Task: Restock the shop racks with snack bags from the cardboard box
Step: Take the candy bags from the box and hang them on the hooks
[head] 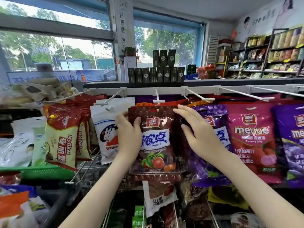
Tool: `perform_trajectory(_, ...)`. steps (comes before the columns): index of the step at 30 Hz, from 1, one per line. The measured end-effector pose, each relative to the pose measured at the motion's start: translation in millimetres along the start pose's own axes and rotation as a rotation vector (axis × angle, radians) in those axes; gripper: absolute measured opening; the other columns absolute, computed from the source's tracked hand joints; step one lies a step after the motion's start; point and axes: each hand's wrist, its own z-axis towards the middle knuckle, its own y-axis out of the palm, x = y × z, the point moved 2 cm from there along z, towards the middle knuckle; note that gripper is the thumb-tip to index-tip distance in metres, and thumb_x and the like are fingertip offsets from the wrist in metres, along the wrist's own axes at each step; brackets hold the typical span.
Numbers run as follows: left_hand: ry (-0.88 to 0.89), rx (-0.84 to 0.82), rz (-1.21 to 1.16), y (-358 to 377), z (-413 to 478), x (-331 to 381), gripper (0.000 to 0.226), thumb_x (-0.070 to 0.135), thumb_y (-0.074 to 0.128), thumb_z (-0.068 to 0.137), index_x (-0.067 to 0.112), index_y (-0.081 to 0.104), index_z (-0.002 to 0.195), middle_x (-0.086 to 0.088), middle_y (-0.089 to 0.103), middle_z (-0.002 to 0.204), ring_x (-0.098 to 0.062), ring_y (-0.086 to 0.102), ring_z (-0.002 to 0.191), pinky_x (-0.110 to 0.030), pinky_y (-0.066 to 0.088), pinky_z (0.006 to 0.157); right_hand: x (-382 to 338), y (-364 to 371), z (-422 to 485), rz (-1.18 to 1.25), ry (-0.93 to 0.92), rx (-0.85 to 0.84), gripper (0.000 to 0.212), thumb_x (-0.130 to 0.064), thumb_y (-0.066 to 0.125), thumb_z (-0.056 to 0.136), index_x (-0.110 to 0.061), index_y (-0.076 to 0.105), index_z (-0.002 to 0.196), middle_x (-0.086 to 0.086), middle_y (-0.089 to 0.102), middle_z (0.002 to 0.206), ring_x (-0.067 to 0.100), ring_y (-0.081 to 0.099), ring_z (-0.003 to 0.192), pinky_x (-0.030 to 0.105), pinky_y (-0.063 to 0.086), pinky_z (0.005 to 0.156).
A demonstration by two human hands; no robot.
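A brown snack bag with a white-and-blue label and a fruit picture hangs upright in front of the rack. Its punch hole sits just below the tip of a white peg hook. My left hand grips the bag's left edge, thumb across the front. To the bag's right, my right hand is spread, fingers straight, touching the bag's upper right corner and lying over a purple bag. The cardboard box is not in view.
White peg hooks run along the rack bar. Red-and-cream bags and a white rabbit bag hang left; pink and purple bags hang right. More bags fill the lower pegs. Dark boxes stand on top; stocked shelves far right.
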Motion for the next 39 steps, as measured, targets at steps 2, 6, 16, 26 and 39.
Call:
perform_trajectory(2,0.238,0.191,0.225,-3.5,-16.8,15.2,0.045,0.009,0.056,0.091,0.011,0.029,0.128,-0.017,0.034,0.132,-0.019,0.035,0.117,-0.019,0.029,0.100,3.2,-8.5,-14.0,-0.040,-0.048,0.075,0.039,0.003,0.054,0.091,-0.011,0.056,0.127,-0.004,0.050,0.133,0.005,0.041,0.126,0.014,0.032,0.106)
perform_trajectory(6,0.580,0.193,0.506,11.8,-44.1,24.3,0.054,0.004,0.053,0.085,0.006,0.030,0.134,-0.015,0.025,0.140,-0.028,0.028,0.131,-0.039,0.017,0.111,23.5,-23.4,-38.6,-0.168,0.015,0.133,0.041,-0.032,0.050,0.091,-0.013,0.057,0.126,0.000,0.054,0.130,0.012,0.043,0.126,0.030,0.032,0.109)
perform_trajectory(16,0.725,-0.196,0.847,39.7,-46.0,4.7,0.063,0.047,0.036,0.096,0.011,0.030,0.148,-0.010,0.022,0.156,-0.022,0.017,0.145,-0.045,0.011,0.118,27.0,2.5,-47.8,-0.596,0.129,-0.010,0.069,-0.055,0.032,0.091,-0.016,0.029,0.148,0.003,0.030,0.154,0.018,0.017,0.144,0.046,0.008,0.116)
perform_trajectory(26,0.886,-0.065,0.508,28.0,-44.6,63.3,0.038,0.021,0.046,0.093,0.000,0.055,0.123,-0.015,0.055,0.126,-0.025,0.048,0.113,-0.034,0.039,0.100,28.7,-39.9,-22.6,-0.183,0.168,0.131,0.038,-0.036,0.045,0.093,-0.013,0.060,0.119,0.000,0.058,0.121,0.014,0.042,0.119,0.029,0.025,0.100)
perform_trajectory(39,0.530,-0.943,1.195,86.3,47.6,151.1,0.077,0.066,0.063,0.075,0.018,0.046,0.133,-0.001,0.055,0.130,-0.023,0.050,0.118,-0.041,0.035,0.098,101.6,-86.1,71.4,-0.468,0.429,-0.714,0.098,-0.079,0.057,0.066,-0.027,0.031,0.145,0.003,0.035,0.138,0.027,0.032,0.131,0.045,0.029,0.109)
